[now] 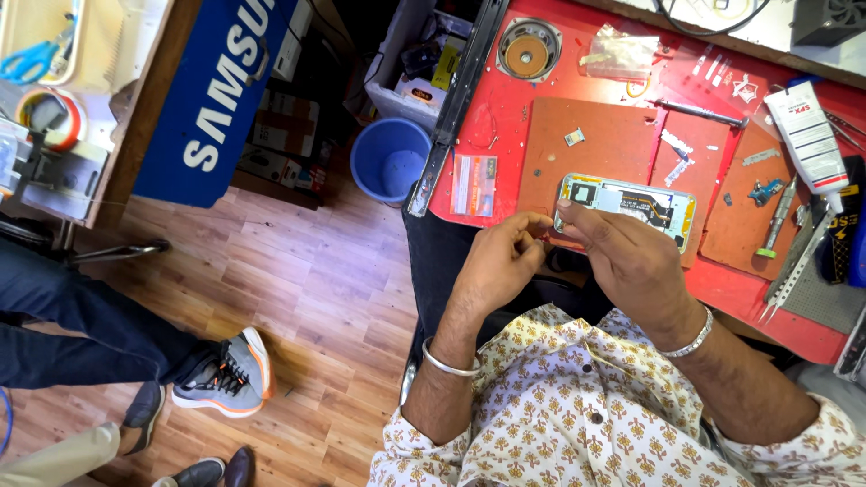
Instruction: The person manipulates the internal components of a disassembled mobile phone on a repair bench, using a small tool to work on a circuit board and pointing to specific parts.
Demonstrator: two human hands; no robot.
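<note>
Phone: opened smartphone (625, 204), back cover off, board and flex cables exposed; it lies flat on the brown work mat (591, 144), at the mat's near edge just in front of you.
Long axis: runs left-right across the view, tilted slightly down toward the right; inner side faces up. Which end is top, you can't tell for sure.
Progress: back already off and insides bare, so opening looks done; loose bits and small screws lie scattered on the mat, so I'd judge you're mid-way, with the inside work and closing up left.
Right hand: your right hand (622, 257) sits over the phone's near-left corner, fingers curled and pinched; something tiny may be held, too small to tell.
Left hand: your left hand (498, 261) is just beside the right, fingertips pinched together and touching or nearly touching the right fingers; what's in the pinch can't be seen.
Near tools: tweezers (794, 271) and a green-tipped screwdriver (778, 221) lie right of the phone, untouched.
Further out: white glue tube (806, 135) at far right, round speaker (528, 52) at the table's far left, clear plastic bag (621, 52) beside it.
Table: red tabletop (505, 180) under the mat.
Floor: blue bucket (390, 158) left of the table; another person's legs and shoes (221, 374) well apart at left.
</note>
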